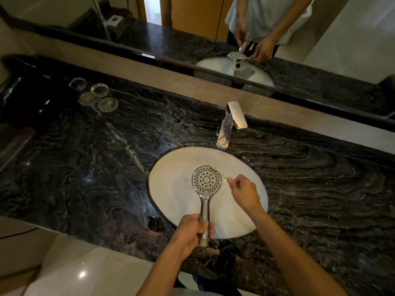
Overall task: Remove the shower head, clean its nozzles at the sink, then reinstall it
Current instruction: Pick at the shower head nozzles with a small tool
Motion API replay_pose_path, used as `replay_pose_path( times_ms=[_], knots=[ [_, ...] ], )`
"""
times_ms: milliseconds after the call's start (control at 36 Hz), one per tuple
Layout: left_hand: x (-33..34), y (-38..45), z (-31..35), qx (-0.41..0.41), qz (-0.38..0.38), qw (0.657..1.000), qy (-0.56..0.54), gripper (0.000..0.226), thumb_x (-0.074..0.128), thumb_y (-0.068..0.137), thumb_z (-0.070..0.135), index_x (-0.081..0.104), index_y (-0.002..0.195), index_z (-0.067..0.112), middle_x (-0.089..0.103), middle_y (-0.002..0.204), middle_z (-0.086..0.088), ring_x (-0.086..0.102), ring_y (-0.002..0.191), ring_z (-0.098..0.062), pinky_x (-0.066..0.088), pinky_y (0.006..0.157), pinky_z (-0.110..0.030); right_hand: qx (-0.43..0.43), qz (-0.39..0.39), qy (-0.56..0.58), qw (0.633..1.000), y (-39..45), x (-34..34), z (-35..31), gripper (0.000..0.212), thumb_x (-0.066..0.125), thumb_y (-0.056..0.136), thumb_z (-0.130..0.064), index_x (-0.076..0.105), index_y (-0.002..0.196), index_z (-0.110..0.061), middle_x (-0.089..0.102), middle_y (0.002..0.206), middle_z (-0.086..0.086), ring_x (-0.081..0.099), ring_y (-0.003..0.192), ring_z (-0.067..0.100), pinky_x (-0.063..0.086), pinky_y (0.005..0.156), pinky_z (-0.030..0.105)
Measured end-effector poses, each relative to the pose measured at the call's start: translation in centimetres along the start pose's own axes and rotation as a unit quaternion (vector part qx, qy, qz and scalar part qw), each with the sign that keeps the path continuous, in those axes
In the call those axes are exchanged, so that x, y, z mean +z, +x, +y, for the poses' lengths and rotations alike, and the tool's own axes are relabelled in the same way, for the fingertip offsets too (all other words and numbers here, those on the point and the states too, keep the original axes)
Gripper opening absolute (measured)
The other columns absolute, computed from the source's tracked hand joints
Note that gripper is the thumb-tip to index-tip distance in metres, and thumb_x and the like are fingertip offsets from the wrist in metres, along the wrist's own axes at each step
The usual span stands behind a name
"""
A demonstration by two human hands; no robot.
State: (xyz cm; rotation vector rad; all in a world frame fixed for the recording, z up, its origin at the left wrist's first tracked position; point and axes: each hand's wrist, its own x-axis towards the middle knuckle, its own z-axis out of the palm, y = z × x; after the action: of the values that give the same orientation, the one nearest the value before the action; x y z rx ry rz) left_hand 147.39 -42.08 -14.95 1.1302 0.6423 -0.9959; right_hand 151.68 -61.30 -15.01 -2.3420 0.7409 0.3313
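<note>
left hand gripped the shower head handle, nozzles up over the sink; right hand pinched a thin tool beside its rim.

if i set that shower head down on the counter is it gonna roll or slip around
The shower head probably slides easily: its chrome looks glossy, and so does the marble counter. Its round handle, gripped by the left hand, might roll some, though the wide flat face should stop it. It looks rigid.

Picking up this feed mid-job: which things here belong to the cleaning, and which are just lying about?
In the job: shower head, gripped by the left hand; thin brush, pinched by the right hand; sink; tap.
Lying about: glass dishes; black kettle.
</note>
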Motion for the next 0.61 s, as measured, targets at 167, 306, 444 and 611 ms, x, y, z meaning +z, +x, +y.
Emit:
replay_pose_path(
  times_ms=[167, 306, 444, 611],
  knots=[
    [-0.4, 0.5, -0.1, -0.003, 0.016, 1.0, 0.004, 0.015, 0.044, 0.096, -0.014, 0.058, 0.093, -0.01, 0.06, 0.081, -0.024, 0.061, 0.067, -0.03, 0.054, 0.069, -0.041, -0.065, -0.102, -0.115, 0.986, -1.8, 1.3, -0.1, 0.033, 0.05, 0.097, -0.055, 0.054, 0.085, -0.024, 0.066, 0.087, 0.0, 0.061, 0.081, 0.02, 0.046, 0.066, 0.034],
    [-0.4, 0.6, -0.1, -0.003, 0.013, 1.0, 0.007, 0.018, 0.042, 0.096, -0.013, 0.058, 0.092, -0.008, 0.06, 0.08, -0.023, 0.061, 0.068, -0.029, 0.052, 0.071, -0.041, -0.07, -0.098, -0.143, 0.982, -1.8, 1.2, -0.4, 0.031, 0.05, 0.097, -0.054, 0.055, 0.089, -0.024, 0.067, 0.089, 0.0, 0.062, 0.087, 0.022, 0.047, 0.07, 0.035],
    [0.2, 1.0, 0.0, 0.001, 0.024, 0.999, 0.049, 0.015, 0.044, 0.096, -0.011, 0.059, 0.098, -0.01, 0.062, 0.079, -0.02, 0.061, 0.066, -0.027, 0.055, 0.067, -0.036, -0.016, 0.004, -0.097, 0.995, 0.3, -0.3, -2.0, 0.033, 0.048, 0.099, -0.051, 0.057, 0.091, -0.02, 0.067, 0.09, 0.004, 0.056, 0.081, 0.022, 0.044, 0.07, 0.035],
    [0.4, 1.3, -0.6, 0.004, 0.044, 0.996, 0.079, 0.014, 0.044, 0.096, -0.011, 0.057, 0.092, -0.008, 0.06, 0.074, -0.019, 0.06, 0.06, -0.027, 0.053, 0.053, -0.03, -0.063, -0.06, -0.16, 0.983, -1.3, 0.4, -2.0, 0.037, 0.043, 0.101, -0.052, 0.057, 0.099, -0.017, 0.067, 0.093, 0.006, 0.065, 0.09, 0.028, 0.049, 0.069, 0.037]
  ],
)
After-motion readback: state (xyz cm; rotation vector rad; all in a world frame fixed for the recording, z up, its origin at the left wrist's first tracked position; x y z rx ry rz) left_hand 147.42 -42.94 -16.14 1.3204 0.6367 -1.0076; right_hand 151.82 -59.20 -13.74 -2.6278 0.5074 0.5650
